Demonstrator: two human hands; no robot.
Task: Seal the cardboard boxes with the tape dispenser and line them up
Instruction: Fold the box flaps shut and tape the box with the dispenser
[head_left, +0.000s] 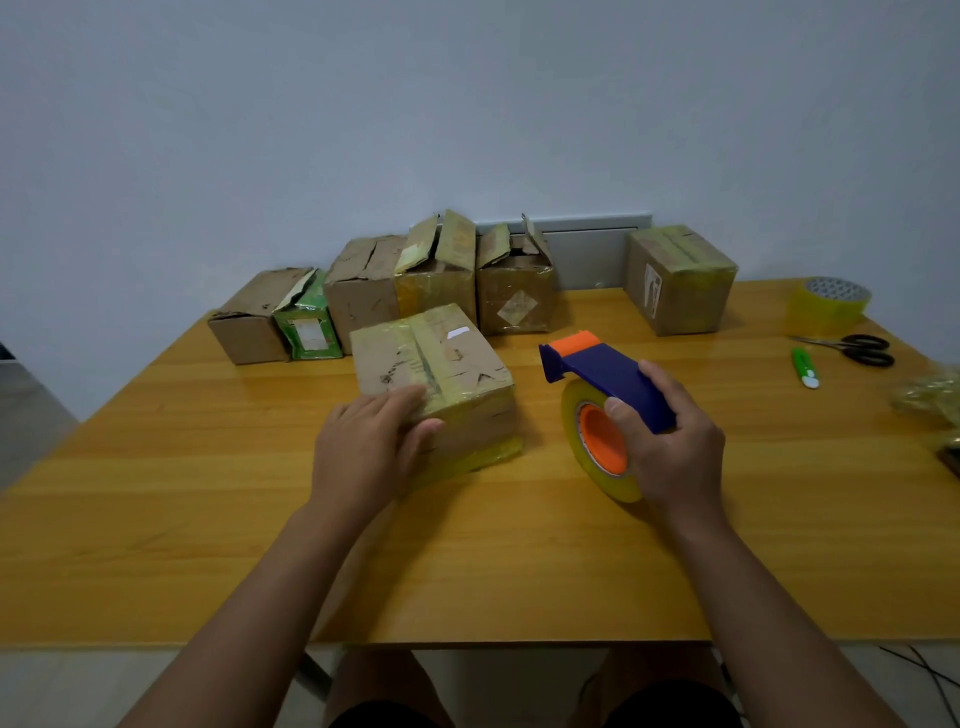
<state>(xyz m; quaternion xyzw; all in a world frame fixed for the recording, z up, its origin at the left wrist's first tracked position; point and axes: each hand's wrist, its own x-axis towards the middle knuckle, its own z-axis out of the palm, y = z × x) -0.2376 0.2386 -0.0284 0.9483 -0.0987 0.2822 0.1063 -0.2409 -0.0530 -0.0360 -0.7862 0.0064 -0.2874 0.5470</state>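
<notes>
1. The wooden table (208, 545) is yellow-brown.
2. A taped box (441, 379) sits near the middle.
3. Five more boxes (363, 291) stand in a row at the back left; some have open flaps.
4. Another closed box (680, 280) sits at the back right.
5. A tape roll (828, 306), scissors (857, 349) and a green cutter (804, 368) lie on the right.

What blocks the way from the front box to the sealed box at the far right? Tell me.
Nothing visible on the bare table between them. The front box, under the left hand, has open tabletop toward the sealed box. The tape dispenser in the right hand sits nearer the person.
</notes>
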